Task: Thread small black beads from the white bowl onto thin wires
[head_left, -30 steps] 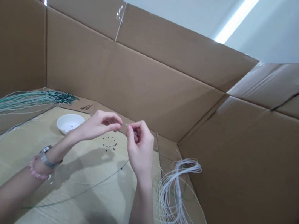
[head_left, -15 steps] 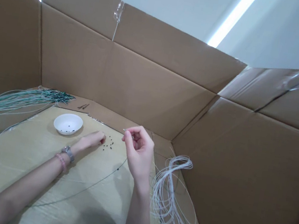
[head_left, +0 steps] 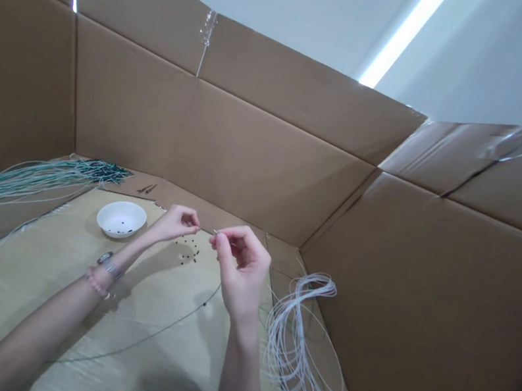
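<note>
My right hand (head_left: 241, 269) pinches the end of a thin green cord (head_left: 152, 335), whose tip pokes out past the thumb and finger. A small dark bead (head_left: 205, 304) sits on that cord below the hand. To its left, my left hand (head_left: 178, 223) is raised over the yellowish surface, thumb and forefinger together; whatever is between them is too small to make out. A short gap separates the two hands. Several loose dark beads (head_left: 190, 252) lie scattered beneath them. A white bowl (head_left: 121, 219) with a few dark beads inside stands left of my left hand.
Coils of white cord (head_left: 295, 335) lie on the right. A bundle of green and white cords (head_left: 43, 179) is at the far left. Small dark tools (head_left: 146, 189) rest behind the bowl. Cardboard walls (head_left: 271, 137) surround the work surface (head_left: 148, 297).
My left hand has lifted from beside the loose beads and moved up and right toward my right hand. My right hand keeps its pinch on the cord and has hardly moved.
</note>
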Demonstrator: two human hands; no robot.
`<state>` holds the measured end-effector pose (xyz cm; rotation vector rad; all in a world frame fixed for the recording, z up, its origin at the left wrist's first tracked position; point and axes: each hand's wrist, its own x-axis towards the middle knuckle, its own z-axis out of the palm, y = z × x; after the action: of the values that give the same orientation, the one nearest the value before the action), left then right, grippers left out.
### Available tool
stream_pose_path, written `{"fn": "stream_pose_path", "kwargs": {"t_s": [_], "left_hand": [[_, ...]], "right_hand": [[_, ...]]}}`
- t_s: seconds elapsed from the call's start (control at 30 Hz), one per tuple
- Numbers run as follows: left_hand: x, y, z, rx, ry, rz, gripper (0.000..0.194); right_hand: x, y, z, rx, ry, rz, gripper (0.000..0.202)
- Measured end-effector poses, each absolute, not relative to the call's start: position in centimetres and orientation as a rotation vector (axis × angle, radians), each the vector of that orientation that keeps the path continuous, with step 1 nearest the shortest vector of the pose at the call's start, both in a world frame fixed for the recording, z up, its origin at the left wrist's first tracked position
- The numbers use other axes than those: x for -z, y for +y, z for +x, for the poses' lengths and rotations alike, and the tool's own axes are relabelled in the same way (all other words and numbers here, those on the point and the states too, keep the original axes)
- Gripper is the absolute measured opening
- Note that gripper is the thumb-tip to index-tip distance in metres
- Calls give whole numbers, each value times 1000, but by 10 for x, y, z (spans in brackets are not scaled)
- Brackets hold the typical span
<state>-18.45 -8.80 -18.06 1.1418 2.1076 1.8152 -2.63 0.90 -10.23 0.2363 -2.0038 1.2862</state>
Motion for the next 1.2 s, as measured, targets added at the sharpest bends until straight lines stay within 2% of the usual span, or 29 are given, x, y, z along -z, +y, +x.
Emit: {"fn": "stream_pose_path", "kwargs": {"t_s": [0.13,0.23,0.4,0.6,0.87,1.2], "left_hand": [[145,-101,-156,-2167,1788,1114,26],[127,-109,-129,-2302,1579,1121,28],[114,-118,-101,-2351,1350,1205,29],[112,-122,-95,-2321,1075,1197,20],[111,-121,-94,-2317,959,1232,10],[111,-123,-85,-2357,1079,1345,13]], "right_hand": [[100,3,-21,-1218,-1931,266,9],[101,-2,-17,-1161,-1867,326,10],[104,-9,-7,-1132,-1839,400,17],[102,-14,2,-1054,-1811,432,19],[100,-16,0,-958,-1819,401,20],[100,-20,6,-875,-1814,361,18]]}}
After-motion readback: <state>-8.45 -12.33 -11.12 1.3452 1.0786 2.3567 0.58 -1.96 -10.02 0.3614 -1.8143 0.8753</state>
